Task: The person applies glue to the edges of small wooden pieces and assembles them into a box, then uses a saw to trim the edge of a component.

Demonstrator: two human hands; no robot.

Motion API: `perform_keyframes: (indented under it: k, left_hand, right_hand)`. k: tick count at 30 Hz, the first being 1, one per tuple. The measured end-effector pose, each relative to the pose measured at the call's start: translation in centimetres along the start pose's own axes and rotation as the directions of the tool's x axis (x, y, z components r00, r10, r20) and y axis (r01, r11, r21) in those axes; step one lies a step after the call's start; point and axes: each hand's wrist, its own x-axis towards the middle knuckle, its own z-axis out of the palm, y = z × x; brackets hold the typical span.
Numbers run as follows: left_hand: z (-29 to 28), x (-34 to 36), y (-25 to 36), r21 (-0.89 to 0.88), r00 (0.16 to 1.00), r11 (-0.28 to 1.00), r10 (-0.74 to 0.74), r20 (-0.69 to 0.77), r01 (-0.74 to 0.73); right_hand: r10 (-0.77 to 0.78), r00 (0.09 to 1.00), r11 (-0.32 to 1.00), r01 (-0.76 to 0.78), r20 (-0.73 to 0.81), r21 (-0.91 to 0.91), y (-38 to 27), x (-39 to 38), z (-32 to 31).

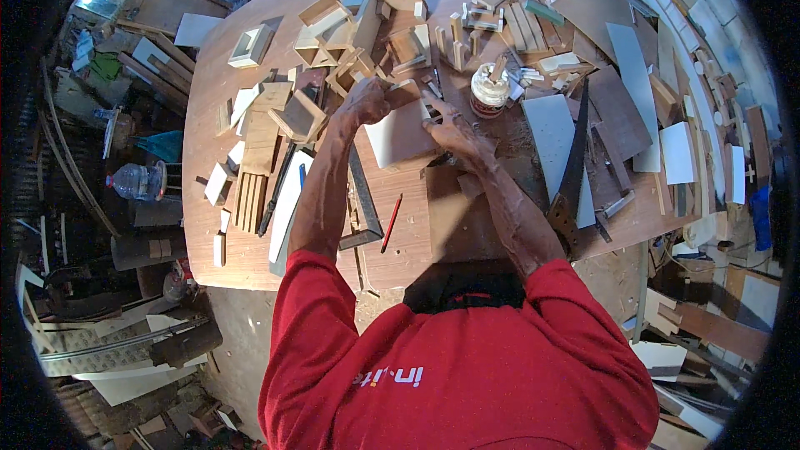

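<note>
Hands [365, 103] apart at either side of a pale panel [398, 137], grip hard to tell, red pencil [392, 223] nearby

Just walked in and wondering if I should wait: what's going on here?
Someone in a red shirt is working at a table. The left hand is at the upper left of a pale board, the right hand by its right edge; their exact grip is unclear. A white jar stands beyond the right hand, and a red pencil lies nearer the person.
</note>
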Motion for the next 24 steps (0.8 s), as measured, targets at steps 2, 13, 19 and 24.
perform_keyframes:
  k: [2, 13, 19, 24]
  left_hand:
    - [-0.2, 0.4, 1.2, 0.031, 1.000, 0.999, 0.029, 0.007, -0.029]
    - [-1.7, -0.7, 2.4, 0.059, 0.999, 0.998, -0.031, 0.014, 0.030]
    - [-1.8, -0.3, 3.4, 0.020, 0.993, 0.995, 0.101, -0.055, -0.101]
    - [-1.9, -1.7, 3.8, -0.074, 0.998, 0.997, 0.017, -0.063, -0.022]
  right_hand:
    - [-0.020, 0.999, 0.999, 0.019, -0.027, -0.034, 1.1, 0.3, -0.3]
    - [0.321, 0.926, 0.945, -0.299, 0.198, -0.131, -2.7, 0.1, -2.2]
    - [-0.445, 0.887, 0.746, 0.292, -0.121, -0.598, 2.7, -0.4, 0.5]
    - [-0.003, 1.000, 0.977, -0.002, -0.022, -0.212, 2.3, 0.3, 0.8]
